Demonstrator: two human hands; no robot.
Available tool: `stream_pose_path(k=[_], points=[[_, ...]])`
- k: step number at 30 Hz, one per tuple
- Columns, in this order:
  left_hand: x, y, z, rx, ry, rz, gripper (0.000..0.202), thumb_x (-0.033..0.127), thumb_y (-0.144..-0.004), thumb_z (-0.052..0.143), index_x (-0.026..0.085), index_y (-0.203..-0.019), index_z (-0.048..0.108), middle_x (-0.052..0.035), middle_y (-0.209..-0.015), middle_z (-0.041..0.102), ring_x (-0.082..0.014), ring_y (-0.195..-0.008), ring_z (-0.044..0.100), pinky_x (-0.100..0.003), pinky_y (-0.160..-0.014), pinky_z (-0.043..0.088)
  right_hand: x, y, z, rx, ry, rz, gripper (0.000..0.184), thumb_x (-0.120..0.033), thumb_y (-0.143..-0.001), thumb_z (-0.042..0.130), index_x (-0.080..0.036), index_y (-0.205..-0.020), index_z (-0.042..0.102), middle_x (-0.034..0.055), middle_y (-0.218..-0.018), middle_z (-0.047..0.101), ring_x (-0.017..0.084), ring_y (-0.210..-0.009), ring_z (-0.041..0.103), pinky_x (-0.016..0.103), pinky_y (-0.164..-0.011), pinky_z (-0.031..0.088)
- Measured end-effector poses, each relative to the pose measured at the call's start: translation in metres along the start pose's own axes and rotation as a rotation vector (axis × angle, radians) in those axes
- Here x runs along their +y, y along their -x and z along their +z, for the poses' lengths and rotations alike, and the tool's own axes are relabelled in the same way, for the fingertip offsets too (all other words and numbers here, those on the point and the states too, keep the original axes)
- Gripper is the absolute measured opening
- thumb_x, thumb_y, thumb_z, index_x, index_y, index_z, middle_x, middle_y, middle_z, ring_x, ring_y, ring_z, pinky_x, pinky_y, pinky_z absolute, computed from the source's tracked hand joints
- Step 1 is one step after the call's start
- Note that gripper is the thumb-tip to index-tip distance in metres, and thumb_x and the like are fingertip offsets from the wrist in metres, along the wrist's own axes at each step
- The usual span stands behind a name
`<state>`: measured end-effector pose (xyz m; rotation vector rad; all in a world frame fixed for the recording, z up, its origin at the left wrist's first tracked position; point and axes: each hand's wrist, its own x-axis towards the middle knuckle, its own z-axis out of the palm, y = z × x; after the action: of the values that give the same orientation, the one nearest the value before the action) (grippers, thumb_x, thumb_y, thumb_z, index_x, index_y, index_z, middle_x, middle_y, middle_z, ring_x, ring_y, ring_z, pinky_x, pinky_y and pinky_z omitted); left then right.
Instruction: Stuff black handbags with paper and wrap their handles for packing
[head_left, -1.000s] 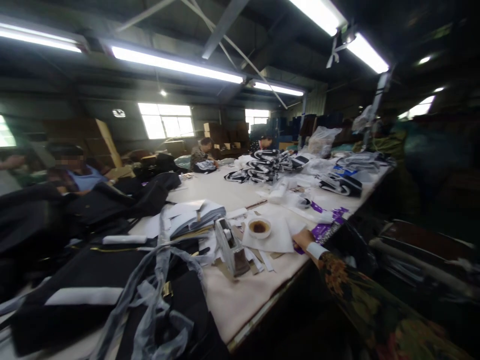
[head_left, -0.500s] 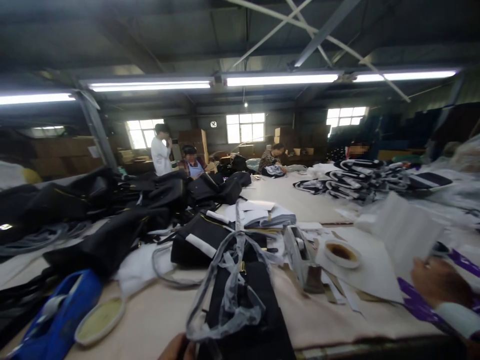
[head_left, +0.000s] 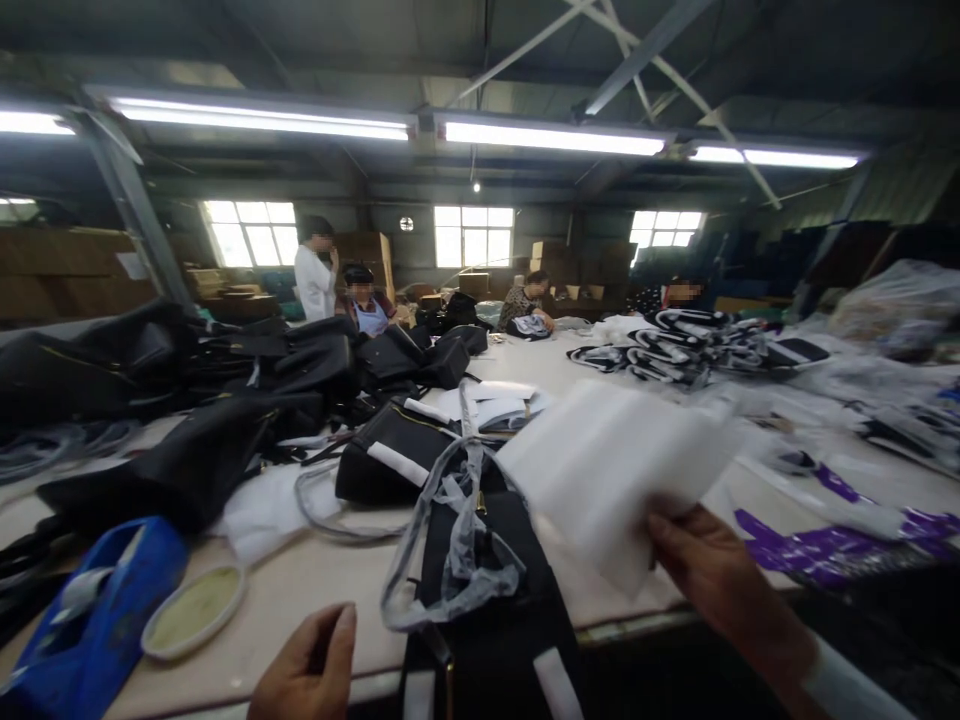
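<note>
My right hand (head_left: 712, 560) pinches the lower edge of a white foam sheet (head_left: 607, 470), held up over the table to the right of a black bag (head_left: 487, 570). The bag lies at the table's front edge, its strap (head_left: 427, 610) wrapped in cloudy plastic. White strips show on its near part. My left hand (head_left: 307, 665) is beside the bag on the left, apart from it, with loosely curled fingers and nothing visible in them. Just beyond is another black bag (head_left: 390, 455) with white wrapping on it.
A blue tape dispenser (head_left: 97, 610) and a roll of yellowish tape (head_left: 193, 612) lie at left. Black bags (head_left: 300, 360) are heaped behind them. Purple plastic (head_left: 817, 545) lies at right, with stacked black-and-white pieces (head_left: 675, 345) farther back. Several people are across the table.
My right hand has brought the foam sheet left, toward the black bag. My left hand has come away from the bag's wrapped strap and moved left. The view has shifted.
</note>
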<state>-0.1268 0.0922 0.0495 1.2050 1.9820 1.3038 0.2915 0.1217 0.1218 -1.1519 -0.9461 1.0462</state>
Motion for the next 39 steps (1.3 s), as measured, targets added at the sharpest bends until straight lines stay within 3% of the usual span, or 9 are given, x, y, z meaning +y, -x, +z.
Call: stream_pose_path(k=[3,7,11,15,18,21,27,33,39], points=[[0.018,0.008,-0.003,-0.255,0.385,-0.048,0.066,0.073,-0.075,0.061,0.019,-0.113,0.072,-0.0109,-0.104,0.076,-0.0298,-0.093,0.071,-0.039,-0.081,0.059,0.033,0.037,0.046,-0.373,-0.077,0.195,0.04,-0.05,-0.069,0.086,-0.021,-0.095,0.078,0.0061,-0.082,0.075,0.021,-0.072,0.066,0.033,-0.069,0.055],[0.023,0.019,-0.002,-0.583,0.698,-0.161,0.074,0.078,-0.075,0.06,0.015,-0.111,0.074,-0.015,-0.098,0.076,-0.0299,-0.087,0.071,-0.041,-0.078,0.058,0.055,0.057,0.066,-0.637,-0.004,0.282,0.034,-0.049,-0.078,0.079,-0.019,-0.094,0.079,0.0061,-0.081,0.075,0.024,-0.081,0.07,0.034,-0.079,0.056],[0.015,0.036,0.003,-0.68,0.561,-0.202,0.052,0.059,-0.076,0.074,0.012,-0.1,0.076,-0.0089,-0.087,0.076,-0.023,-0.077,0.068,-0.033,-0.073,0.055,0.057,0.059,0.057,-0.621,0.064,0.296,0.04,-0.046,-0.081,0.078,-0.017,-0.109,0.076,0.0105,-0.104,0.077,0.029,-0.1,0.07,0.04,-0.091,0.055],[0.02,0.054,0.008,-0.781,0.341,-0.024,0.046,0.057,-0.085,0.064,0.013,-0.093,0.076,-0.0079,-0.089,0.076,-0.0233,-0.081,0.068,-0.031,-0.074,0.055,0.057,0.065,0.052,-0.334,0.027,0.377,0.049,-0.046,-0.076,0.081,-0.015,-0.112,0.072,0.0128,-0.105,0.077,0.031,-0.096,0.072,0.042,-0.085,0.059],[0.024,0.053,0.007,-0.616,0.198,0.258,0.037,0.048,-0.09,0.06,0.016,-0.101,0.074,-0.0093,-0.1,0.073,-0.0241,-0.093,0.068,-0.033,-0.082,0.056,0.054,0.061,0.051,0.03,-0.001,0.296,0.048,-0.044,-0.071,0.084,-0.016,-0.108,0.07,0.0107,-0.108,0.077,0.028,-0.094,0.073,0.037,-0.083,0.061],[0.014,0.047,0.008,-0.43,0.031,0.298,0.035,0.044,-0.089,0.061,0.017,-0.11,0.069,-0.0122,-0.108,0.069,-0.0247,-0.099,0.067,-0.037,-0.083,0.058,0.05,0.052,0.041,0.256,0.077,0.191,0.044,-0.041,-0.07,0.084,-0.019,-0.105,0.07,0.0096,-0.113,0.076,0.028,-0.098,0.073,0.035,-0.084,0.062],[-0.011,0.061,0.019,-0.425,-0.238,0.193,0.04,0.033,-0.081,0.069,0.014,-0.115,0.063,-0.0112,-0.106,0.068,-0.024,-0.091,0.068,-0.042,-0.086,0.057,0.052,0.065,0.012,0.17,0.535,0.217,0.04,-0.049,-0.07,0.08,-0.016,-0.092,0.076,0.0123,-0.093,0.079,0.031,-0.082,0.075,0.033,-0.064,0.062],[-0.012,0.077,0.022,-0.369,-0.381,0.368,0.051,0.036,-0.075,0.078,0.018,-0.119,0.059,-0.0122,-0.117,0.063,-0.0296,-0.106,0.065,-0.046,-0.092,0.056,0.058,0.083,-0.008,0.061,0.689,0.26,0.042,-0.053,-0.063,0.08,-0.014,-0.078,0.077,0.0108,-0.076,0.078,0.031,-0.066,0.074,0.031,-0.048,0.058],[0.005,0.063,0.027,-0.327,-0.425,0.538,0.04,0.035,-0.088,0.064,0.017,-0.123,0.058,-0.0132,-0.116,0.061,-0.0288,-0.111,0.062,-0.045,-0.099,0.052,0.063,0.085,-0.031,0.275,0.656,0.223,0.041,-0.049,-0.065,0.08,-0.013,-0.085,0.078,0.0121,-0.084,0.079,0.031,-0.074,0.076,0.029,-0.053,0.06]])
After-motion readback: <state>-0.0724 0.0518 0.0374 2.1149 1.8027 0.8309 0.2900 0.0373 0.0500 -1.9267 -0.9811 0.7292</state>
